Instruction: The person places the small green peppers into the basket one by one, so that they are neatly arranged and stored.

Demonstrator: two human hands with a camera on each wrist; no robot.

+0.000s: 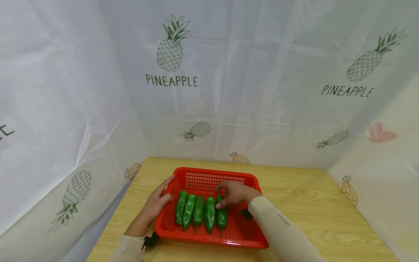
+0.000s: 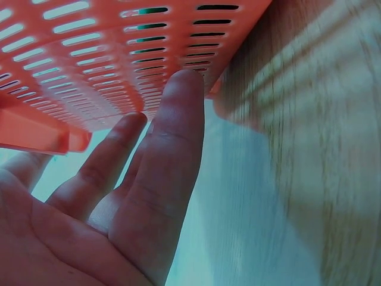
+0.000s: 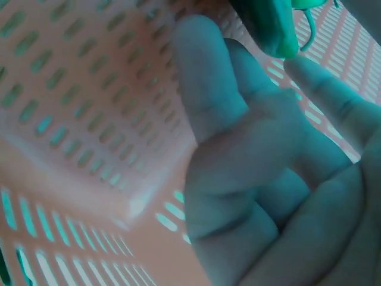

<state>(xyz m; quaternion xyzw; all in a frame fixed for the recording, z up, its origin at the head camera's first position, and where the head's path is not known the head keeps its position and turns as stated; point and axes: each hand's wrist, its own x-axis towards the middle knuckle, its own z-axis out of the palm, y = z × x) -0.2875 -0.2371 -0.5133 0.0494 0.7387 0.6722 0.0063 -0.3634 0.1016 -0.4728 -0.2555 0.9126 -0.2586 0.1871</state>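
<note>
Several glossy green peppers lie side by side in a red plastic basket with slotted walls. My left hand holds the basket's left side, the thumb at the rim. In the left wrist view, its fingers lie along the outside of the slotted wall. My right hand reaches into the basket and pinches the upper end of the rightmost green pepper, its thumb on the pepper's left. In the right wrist view, the other fingers are curled below a dark green pepper end.
The basket stands on a light wood-grain table. White sheets printed with pineapples hang behind and at both sides. Inside the basket, the slotted floor shows to the right of the peppers.
</note>
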